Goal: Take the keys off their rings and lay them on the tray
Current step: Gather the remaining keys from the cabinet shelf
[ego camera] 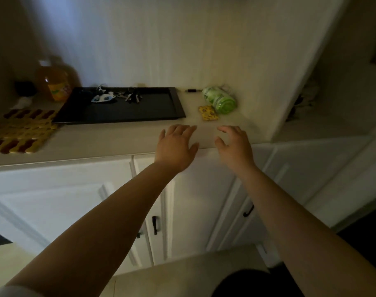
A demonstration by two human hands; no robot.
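2 bare hands reached over counter edge [118, 144], both empty. Left hand [176, 146] lay flat, fingers spread; right hand [233, 146] sat loosely curled, thumb apart, gripping nothing. Black tray [140, 110] stood at 10 o'clock from hands, well apart. Bunched keys [132, 97] lay on tray's far side, rings not discernible, white-blue keychain [103, 97] just beside at 9 o'clock. Green roll [220, 100] lay at 3 o'clock of tray.

Surface [118, 138]: orange juice bottle [54, 82], yellow-and-brown patterned mat [22, 129], green wipes pack [219, 100] lying flat, small yellow packet [208, 113] touching it.
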